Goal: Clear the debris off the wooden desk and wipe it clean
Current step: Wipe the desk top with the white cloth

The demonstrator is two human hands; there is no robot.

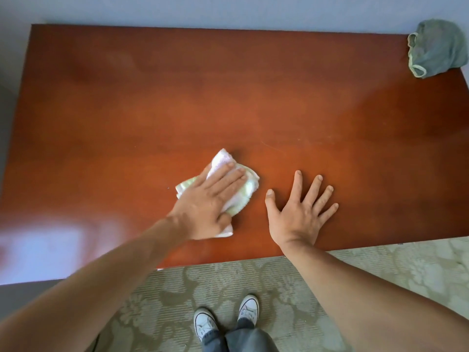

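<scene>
The wooden desk (pixel 253 102) is the biggest thing here, one of it, and both hands are planted on its near half; it looks hard, glossy and pretty slick, so I'd guess a cloth glides over it easily and any grit just skates along ahead of the wipe. One grey-green rag (pixel 435 48) sits bunched up far off beyond the right hand, at the desk's far corner, nobody touching it; looks soft and floppy. One pale cloth (pixel 239 193) lies crumpled under the left hand (pixel 206 201), just beside the right hand; it's light, limp and squishy, so I reckon pressing flat on the middle is the way to go, since grabbing an edge would only bunch it up. Left hand's fingers are laid out straight on top of it, pressing down, not curled round it. Right hand (pixel 300 212) is splayed flat on bare wood, holding nothing, probably bracing. Two hands, two cloths, one desk; no loose debris I can make out, maybe a tiny speck near the left hand.
</scene>
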